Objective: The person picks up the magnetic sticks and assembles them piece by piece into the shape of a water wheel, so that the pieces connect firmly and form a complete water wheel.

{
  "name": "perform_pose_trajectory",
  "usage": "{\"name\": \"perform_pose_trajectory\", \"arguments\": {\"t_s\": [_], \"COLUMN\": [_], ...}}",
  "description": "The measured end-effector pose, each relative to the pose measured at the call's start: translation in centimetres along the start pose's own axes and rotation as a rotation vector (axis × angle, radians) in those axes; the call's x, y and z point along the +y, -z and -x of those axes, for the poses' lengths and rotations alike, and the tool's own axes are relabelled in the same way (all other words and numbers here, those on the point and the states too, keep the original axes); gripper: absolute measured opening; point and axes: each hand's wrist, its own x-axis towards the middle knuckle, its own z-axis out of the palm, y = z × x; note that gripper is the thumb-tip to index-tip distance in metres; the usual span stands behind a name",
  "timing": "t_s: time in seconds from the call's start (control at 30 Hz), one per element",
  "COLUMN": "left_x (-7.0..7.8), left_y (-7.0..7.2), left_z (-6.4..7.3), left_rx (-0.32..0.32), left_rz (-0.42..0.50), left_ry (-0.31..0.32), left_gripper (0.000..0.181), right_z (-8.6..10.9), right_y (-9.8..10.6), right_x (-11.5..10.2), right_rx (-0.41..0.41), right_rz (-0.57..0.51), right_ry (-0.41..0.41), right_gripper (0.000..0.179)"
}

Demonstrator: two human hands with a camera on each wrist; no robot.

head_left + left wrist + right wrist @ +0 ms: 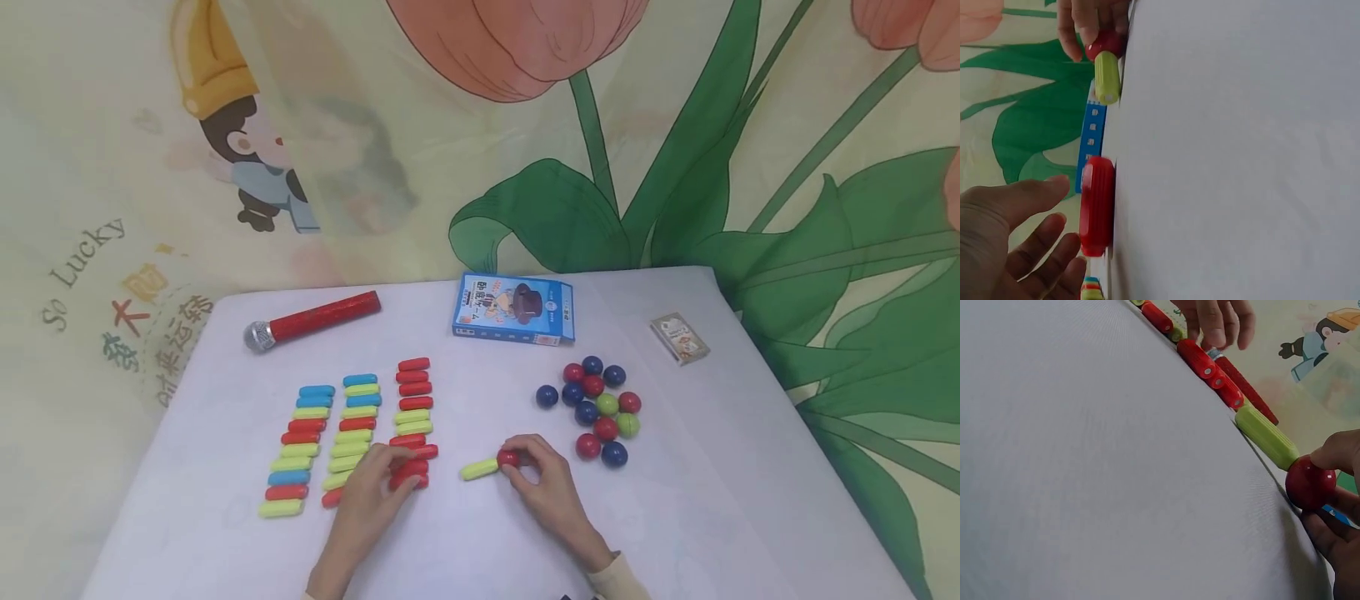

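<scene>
My right hand pinches a red ball between thumb and fingers. The ball meets one end of a yellow-green ribbed stick, which points left toward the other hand. Over the near end of the right-hand column of sticks, my left hand has its thumb and fingers spread apart. Close by its fingertips lie red sticks; in the left wrist view a gap shows between the thumb and the nearest red stick. The left hand hides part of the middle column.
Two more columns of coloured sticks lie at the left. Blue, red and green balls cluster at the right. Behind them are a red microphone, a blue card box and a small box near the table's right edge.
</scene>
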Motion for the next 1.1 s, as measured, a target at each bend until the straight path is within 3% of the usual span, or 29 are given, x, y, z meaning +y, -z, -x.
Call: {"name": "perform_pose_trajectory", "arguments": {"t_s": [0.1,0.3,0.5,0.63,0.73,0.97,1.1], "left_x": [-0.8,-1.0,0.4,1.8,2.5,3.1,3.0], "left_y": [0.5,0.4,-0.3,-1.8,-3.0,-4.1,-4.1], "left_z": [0.6,0.9,0.4,-0.6,-1.2,-1.5,-1.5], "left_rx": [-0.041,-0.093,-0.073,-0.105,-0.131,-0.074,-0.067], "left_rz": [-0.054,-0.09,0.075,0.149,0.181,0.17,0.105], "left_ry": [0.029,-0.035,-0.076,-0.157,-0.191,-0.176,-0.22], "left_gripper": [0.041,0.041,0.037,0.035,0.031,0.029,0.03], "right_z": [0.2,0.1,-0.4,-1.0,-1.3,-1.4,-1.3], "right_y": [0.1,0.1,0.8,1.0,0.9,1.0,0.6], "right_x": [0.2,0.1,0.1,0.3,0.5,0.3,0.2], "right_rx": [0.023,0.014,-0.141,-0.269,-0.314,-0.283,-0.202], "right_rz": [0.029,0.065,0.046,-0.008,-0.031,0.009,0.071], "right_ry": [0.0,-0.011,-0.041,-0.038,-0.039,-0.035,0.016], "right_gripper": [0.035,0.033,0.045,0.049,0.049,0.051,0.049]}}
